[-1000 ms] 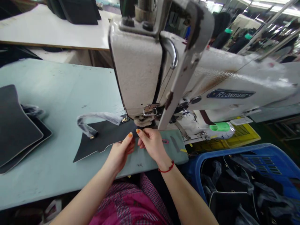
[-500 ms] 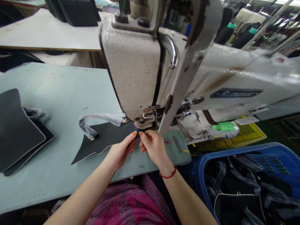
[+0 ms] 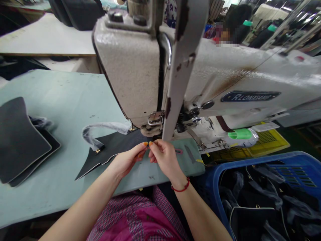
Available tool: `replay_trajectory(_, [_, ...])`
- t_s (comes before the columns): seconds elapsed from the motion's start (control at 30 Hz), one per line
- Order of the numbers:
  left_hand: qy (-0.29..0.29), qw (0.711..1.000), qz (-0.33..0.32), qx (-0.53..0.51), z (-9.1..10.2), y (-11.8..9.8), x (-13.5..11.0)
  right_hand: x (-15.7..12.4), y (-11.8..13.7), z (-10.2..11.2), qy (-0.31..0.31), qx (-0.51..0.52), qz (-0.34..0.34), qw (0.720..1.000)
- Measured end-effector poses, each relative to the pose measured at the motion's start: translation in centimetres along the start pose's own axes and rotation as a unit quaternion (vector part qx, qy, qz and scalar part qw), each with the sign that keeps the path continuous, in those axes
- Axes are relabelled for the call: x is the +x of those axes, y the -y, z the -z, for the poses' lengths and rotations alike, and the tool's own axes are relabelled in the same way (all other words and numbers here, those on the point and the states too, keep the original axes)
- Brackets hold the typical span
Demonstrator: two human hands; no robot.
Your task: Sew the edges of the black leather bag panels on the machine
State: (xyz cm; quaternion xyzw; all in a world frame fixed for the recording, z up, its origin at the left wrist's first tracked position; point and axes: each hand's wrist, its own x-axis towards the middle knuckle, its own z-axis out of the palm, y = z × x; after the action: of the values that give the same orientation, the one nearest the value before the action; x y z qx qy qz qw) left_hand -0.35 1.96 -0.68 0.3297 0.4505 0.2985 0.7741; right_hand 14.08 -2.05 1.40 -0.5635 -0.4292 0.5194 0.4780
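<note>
Under the presser foot point(image 3: 150, 130): we see the tip of a black panel point(image 3: 114, 146) reaching in from the worktop point(image 3: 50, 90), its lower point lying out toward the stack; the needle is hidden from us.
Left hand point(image 3: 126, 160): we see it curled inward, its orange-painted fingertips point(image 3: 144, 144) pinching the panel's near edge.
Right hand point(image 3: 164, 159): we see it grasping the same edge just beside the left, a red string bracelet point(image 3: 180, 189) on its wrist.
Just changed: we see the two hands' fingertips now nearly touching, where a second ago they sat further apart along the panel.
Strap: we see a grey strap in clear plastic point(image 3: 100, 129) looping above the panel, a brass fitting point(image 3: 98, 150) at its lower end.
Left of the hands: we see a stack of dark panels with pale edging point(image 3: 21, 140) lying on the worktop, well apart from the hands.
Overhead: we have the cream sewing machine point(image 3: 132, 63), its blue badge point(image 3: 250, 96) on the arm.
Right and below: we see a blue crate point(image 3: 250, 158) holding dark bags with pale piping point(image 3: 253, 214), and a yellow crate point(image 3: 269, 142) beyond it.
</note>
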Motion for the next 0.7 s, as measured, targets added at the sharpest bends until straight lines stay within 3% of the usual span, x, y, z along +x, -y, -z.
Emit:
replay_trajectory(0.3, [-0.037, 0.999, -0.022, 0.002, -0.4, -0.4, 0.7, -0.3, -0.6, 0.0, -0.005, 0.024, 0.008, 1.000])
replay_trajectory(0.47, [-0.023, 0.999, -0.050, -0.003, -0.5, -0.8, 1.4, -2.0, -3.7, -0.1, -0.004, 0.025, -0.023, 0.999])
replay_trajectory(0.6, [0.000, 0.997, -0.080, -0.018, -0.5, -1.0, 1.8, -3.7, -7.3, 0.2, 0.002, -0.065, -0.034, 0.997])
replay_trajectory(0.7, [0.004, 0.997, -0.079, -0.026, -0.4, -1.2, 2.2, -4.6, -9.3, 0.5, 0.001, -0.173, 0.015, 0.985])
